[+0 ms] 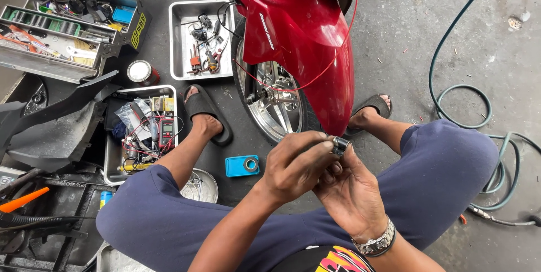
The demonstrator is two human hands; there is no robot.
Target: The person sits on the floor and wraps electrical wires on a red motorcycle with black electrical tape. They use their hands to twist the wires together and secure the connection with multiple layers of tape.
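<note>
Both my hands meet in front of my knees, just below a red motorcycle front fender (304, 41). My left hand (296, 165) pinches a small dark cylindrical part with a shiny rim (340, 146) at its fingertips. My right hand (352, 193), with a metal watch on the wrist, lies palm up beneath it and touches the same part. The front wheel (273, 105) with its silver rim stands just beyond the hands, and a thin red wire (315, 74) loops across the fender.
A metal tray of small tools (176, 35) and an open toolbox (67, 18) lie at the back left. A nearer tray (110, 159) holds a red multimeter and wires. A blue box (242, 165), a can (141, 72) and a green hose (479, 120) lie on the concrete floor.
</note>
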